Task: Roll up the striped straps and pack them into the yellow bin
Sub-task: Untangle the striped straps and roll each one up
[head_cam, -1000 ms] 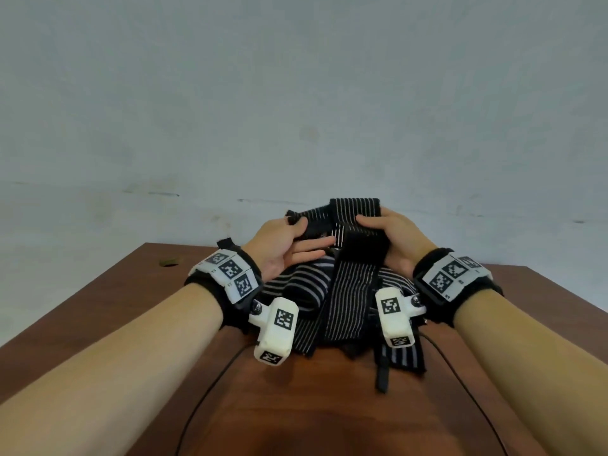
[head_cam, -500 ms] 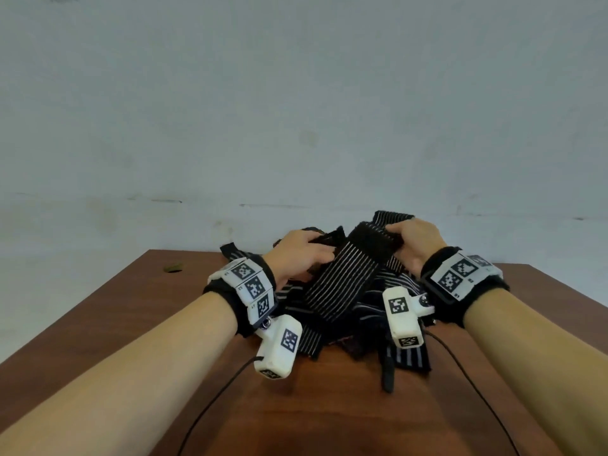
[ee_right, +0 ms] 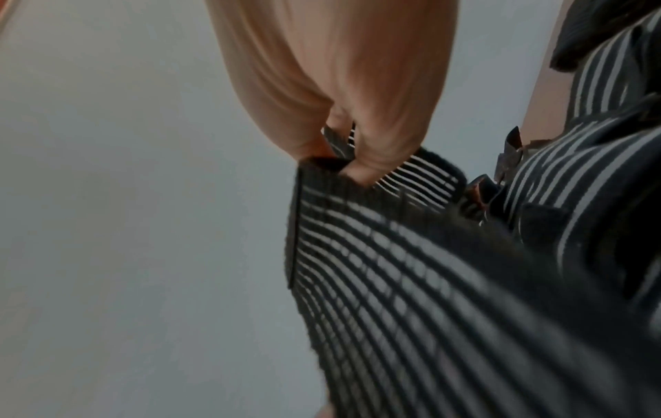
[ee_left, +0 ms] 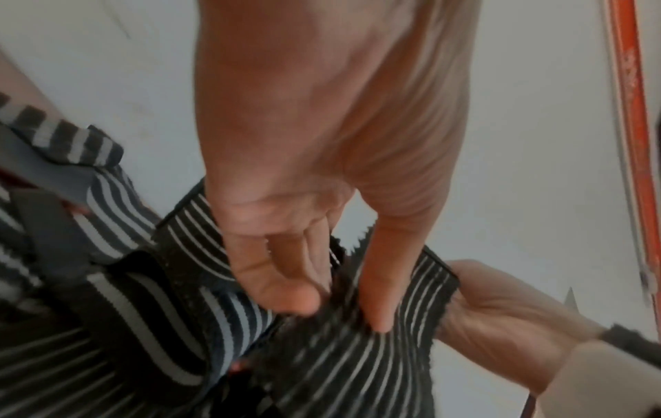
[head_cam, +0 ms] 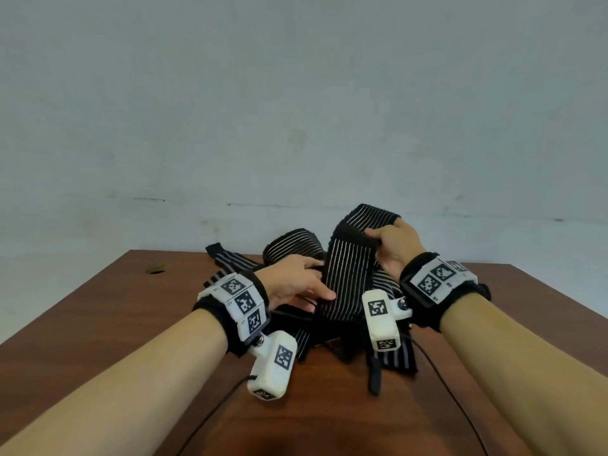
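Note:
A heap of black straps with white stripes point(head_cam: 388, 353) lies at the far middle of the brown table point(head_cam: 131, 307). My right hand point(head_cam: 385, 238) grips the top end of one thin-striped strap point(head_cam: 350, 278) and holds it raised above the heap. In the right wrist view its thumb and fingers point(ee_right: 343, 161) pinch that strap's folded end point(ee_right: 393, 268). My left hand point(head_cam: 309, 281) holds the same strap lower down at its left edge. In the left wrist view its thumb point(ee_left: 381, 311) presses into the strap point(ee_left: 357, 367). The yellow bin is not in view.
A looped strap point(head_cam: 289, 248) stands up behind my left hand. A small dark hole point(head_cam: 154, 268) marks the table's far left. Black cables point(head_cam: 210, 419) trail from both wrists over the near table. A grey wall rises just past the table's far edge.
My right hand has lifted the strap's end up and to the right, stretching it out of the heap. My left hand has slid down along the strap's left edge.

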A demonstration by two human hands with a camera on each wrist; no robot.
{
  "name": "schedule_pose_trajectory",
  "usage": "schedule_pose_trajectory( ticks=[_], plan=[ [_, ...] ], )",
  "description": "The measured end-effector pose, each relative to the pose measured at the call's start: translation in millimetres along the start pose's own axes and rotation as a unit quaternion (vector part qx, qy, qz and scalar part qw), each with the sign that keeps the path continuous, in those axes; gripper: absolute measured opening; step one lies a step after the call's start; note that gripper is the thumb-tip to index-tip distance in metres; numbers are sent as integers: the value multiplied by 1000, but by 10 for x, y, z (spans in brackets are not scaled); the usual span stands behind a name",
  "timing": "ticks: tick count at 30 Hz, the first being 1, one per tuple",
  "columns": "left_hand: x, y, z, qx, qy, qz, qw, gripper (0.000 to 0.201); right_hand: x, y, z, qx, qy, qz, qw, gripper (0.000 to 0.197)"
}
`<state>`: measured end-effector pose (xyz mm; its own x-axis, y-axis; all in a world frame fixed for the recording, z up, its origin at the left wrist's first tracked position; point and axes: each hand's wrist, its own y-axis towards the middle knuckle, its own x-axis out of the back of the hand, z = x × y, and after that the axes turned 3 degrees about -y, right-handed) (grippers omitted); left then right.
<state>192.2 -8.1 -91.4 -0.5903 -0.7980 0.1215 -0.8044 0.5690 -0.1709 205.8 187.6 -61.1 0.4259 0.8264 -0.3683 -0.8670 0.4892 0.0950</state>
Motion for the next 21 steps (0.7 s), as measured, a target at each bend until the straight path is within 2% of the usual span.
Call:
schedule_pose_trajectory(
  ticks=[1, 3, 5, 7, 8, 9, 11, 12, 13, 14, 15, 17, 19, 21],
  plan=[
    [9, 21, -3, 6, 25, -4, 1000, 81, 6, 5, 21, 8, 7, 2, 1000, 33],
    [47, -9, -29, 1, 41, -22, 999, 75, 44, 22, 55, 18, -56, -10, 998, 29],
    [112, -16, -48, -23, -19, -61, 998, 65, 109, 25, 54, 4, -166, -32, 986, 19],
    [164, -36, -81, -49, -110, -105, 987, 44, 162, -53, 67, -50, -280, -29, 958, 7],
    [195, -32, -95, -57, -153, -116, 980, 35, 177, -108, 63, -75, -362, -12, 929, 12],
    [220, -29, -121, -64, -187, -122, 973, 31, 186, -144, 78, -89, -470, 6, 878, 28],
    [238, -23, -172, -74, -226, -127, 963, 28, 171, -194, 90, -52, -673, 26, 737, 66],
    [242, -17, -202, -80, -241, -125, 959, 25, 136, -222, 62, 0, -723, 19, 690, 83],
    [242, -20, -227, -86, -254, -119, 956, 24, 105, -247, 28, 65, -725, 22, 685, 96],
    [240, -29, -263, -91, -261, -109, 955, 27, 76, -246, 3, 114, -694, 58, 708, 105],
    [235, -44, -297, -97, -263, -90, 956, 33, 25, -267, -21, 145, -643, 125, 741, 111],
    [184, -124, -383, -113, -262, -32, 958, 41, -76, -329, -46, 127, -527, 261, 799, 117],
    [107, -220, -481, -137, -279, 10, 950, 41, -157, -386, -31, 132, -452, 303, 828, 99],
    [34, -304, -570, -158, -312, 9, 937, 36, -212, -455, 14, 167, -401, 279, 856, 68]
  ],
)
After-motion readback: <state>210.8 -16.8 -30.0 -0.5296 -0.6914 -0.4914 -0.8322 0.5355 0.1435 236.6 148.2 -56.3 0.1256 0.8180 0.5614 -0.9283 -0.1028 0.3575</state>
